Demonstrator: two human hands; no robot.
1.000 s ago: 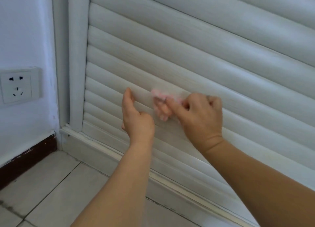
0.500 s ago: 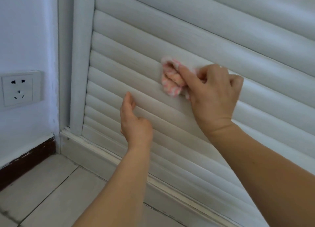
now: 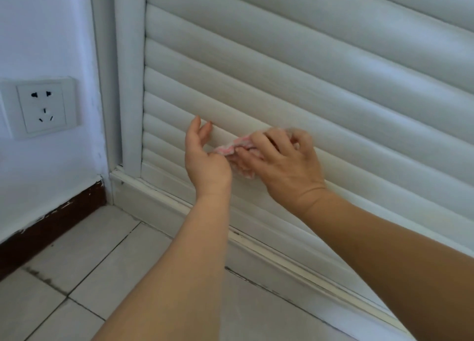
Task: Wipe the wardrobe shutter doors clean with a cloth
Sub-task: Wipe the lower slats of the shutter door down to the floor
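A white shutter door (image 3: 320, 79) with horizontal slats fills most of the view. My right hand (image 3: 282, 166) grips a small pink and white cloth (image 3: 234, 145) and presses it against a low slat. Most of the cloth is hidden under its fingers. My left hand (image 3: 204, 158) hangs just left of the cloth with its fingers loosely open, the fingertips near or touching a slat, holding nothing.
The door's white frame post (image 3: 128, 84) stands at the left, with a bottom rail (image 3: 256, 240) along the tiled floor (image 3: 84, 269). A wall socket (image 3: 42, 107) sits on the white wall at left, above a dark skirting board (image 3: 51, 222).
My right hand has brought the cloth down from a higher slat to a lower one, close to my left hand. The left hand has stayed about where it was.
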